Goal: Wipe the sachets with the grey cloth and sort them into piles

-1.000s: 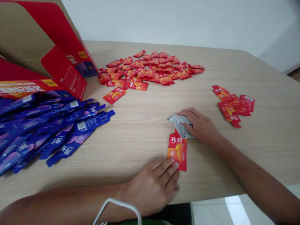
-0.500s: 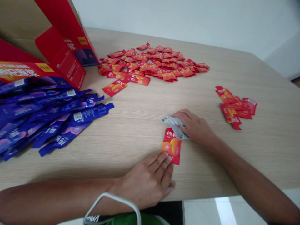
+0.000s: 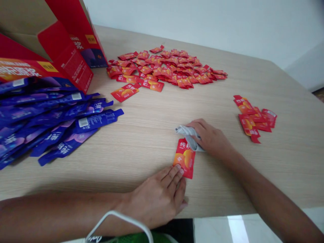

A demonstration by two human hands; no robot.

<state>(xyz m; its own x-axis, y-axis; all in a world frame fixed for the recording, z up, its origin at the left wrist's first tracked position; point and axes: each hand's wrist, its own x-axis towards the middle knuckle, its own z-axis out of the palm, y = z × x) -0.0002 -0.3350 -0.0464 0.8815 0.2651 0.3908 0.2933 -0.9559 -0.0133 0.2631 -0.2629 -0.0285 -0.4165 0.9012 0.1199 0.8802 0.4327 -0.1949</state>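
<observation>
A red and orange sachet lies flat on the table in front of me. My left hand rests its fingertips on the sachet's lower left part, fingers stretched out and pressing it down. In my right hand is a bunched grey-white cloth, gripped between thumb and fingers. The cloth touches the sachet's upper right corner and covers part of its printing. Right of that hand lies a small group of red sachets, some overlapping.
A wide pile of red sachets spreads across the far side of the table. Long blue pouches are heaped at the left, before open red cardboard boxes. A white cable loops near my left forearm.
The view has shifted slightly. Both hands, the cloth and the sachet under them keep nearly the same places relative to each other.
</observation>
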